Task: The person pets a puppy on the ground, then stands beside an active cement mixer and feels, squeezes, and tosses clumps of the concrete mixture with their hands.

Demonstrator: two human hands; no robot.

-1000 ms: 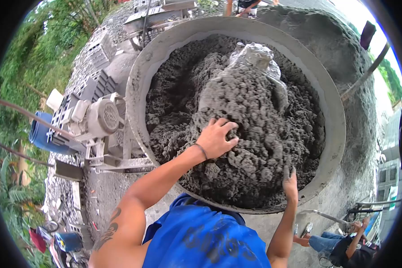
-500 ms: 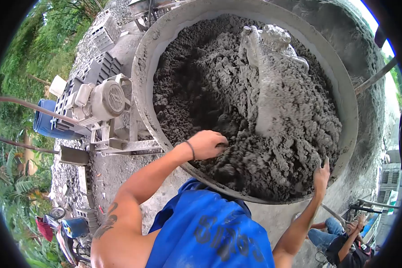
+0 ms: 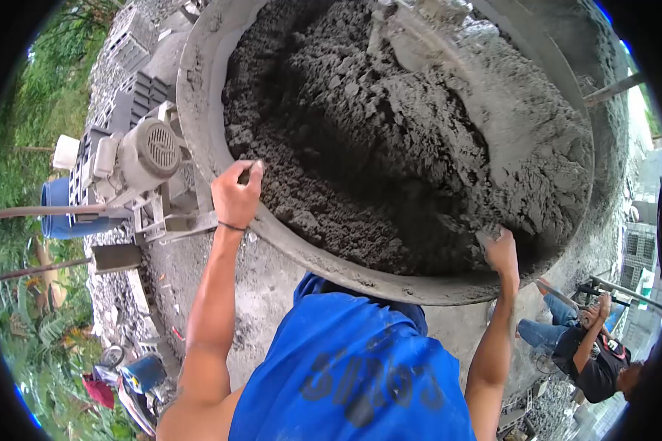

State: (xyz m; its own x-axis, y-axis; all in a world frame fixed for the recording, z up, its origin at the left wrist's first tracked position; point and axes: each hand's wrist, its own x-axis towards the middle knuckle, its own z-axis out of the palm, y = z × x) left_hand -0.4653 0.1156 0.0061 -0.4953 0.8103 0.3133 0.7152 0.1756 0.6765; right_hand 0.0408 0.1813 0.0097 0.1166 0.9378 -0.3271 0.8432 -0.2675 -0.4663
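A large round mixer drum point(image 3: 198, 81) with a pale, caked rim holds damp grey concrete mix point(image 3: 331, 147). My left hand point(image 3: 237, 195), a dark band at its wrist, is raised over the drum's left rim. Its fingers are curled closed, and whatever may be inside them is hidden. Over the mix near the lower right rim is my right hand point(image 3: 501, 253), thumb and fingers apart, fingertips grey and slightly blurred. Loose bits of mix lie or fly just left of it. A mix-coated metal part point(image 3: 426, 44) stands in the drum at the top.
An electric motor point(image 3: 151, 151) on a metal frame sits left of the drum. Hollow blocks point(image 3: 129, 103) and a blue barrel point(image 3: 55, 209) stand beyond. At lower right another person point(image 3: 588, 353) sits. A metal bar point(image 3: 612, 90) juts in at right.
My left hand has moved up and left from the mix to above the rim. My right hand has shifted slightly left and up. The view has tilted, and the drum sits higher.
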